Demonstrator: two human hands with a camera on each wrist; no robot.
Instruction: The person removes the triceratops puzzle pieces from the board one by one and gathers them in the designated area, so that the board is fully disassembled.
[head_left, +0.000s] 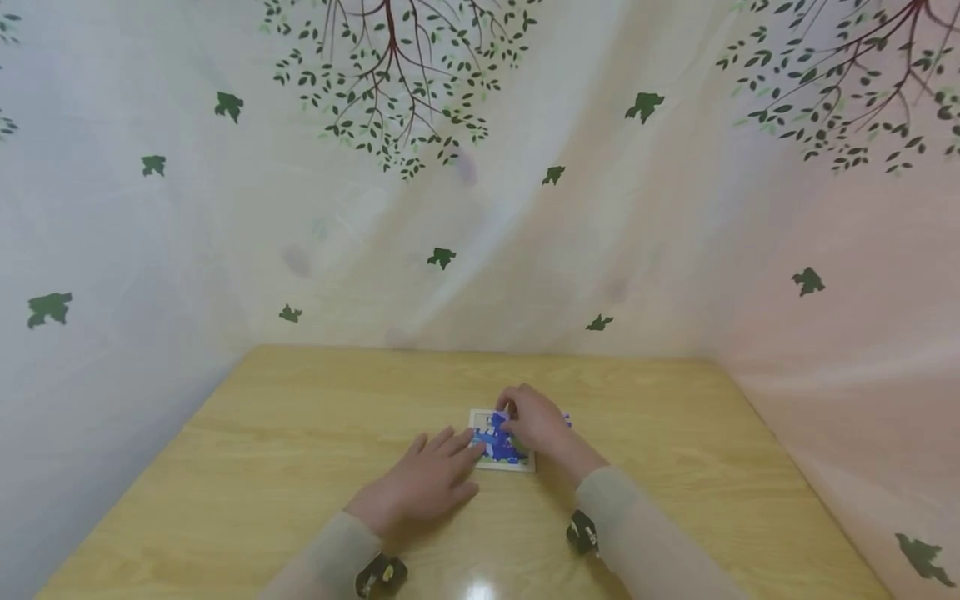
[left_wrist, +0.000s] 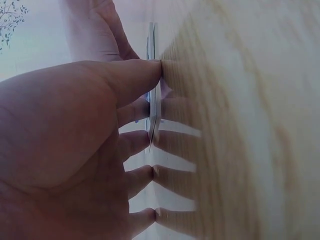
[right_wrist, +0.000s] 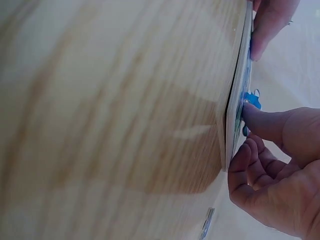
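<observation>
A small jigsaw puzzle (head_left: 495, 448) with a blue and purple picture lies on the table in a pale-rimmed tray (head_left: 506, 468). My left hand (head_left: 423, 483) is spread palm down at its left side, some fingertips over the near left part and others down on the table. From the right, my right hand (head_left: 536, 421) reaches over the tray with curled fingers. Between its thumb and fingers it pinches a blue puzzle piece (right_wrist: 253, 100), tilted up from the board in the right wrist view. The fingers hide part of that piece and the tray's right side.
Just beyond my right hand, a loose blue-purple piece (head_left: 567, 419) shows on the table. A flat piece (right_wrist: 207, 223) lies apart from the tray in the right wrist view. The wooden table (head_left: 300, 400) meets a cloth backdrop (head_left: 360, 275) with printed leaves and birds.
</observation>
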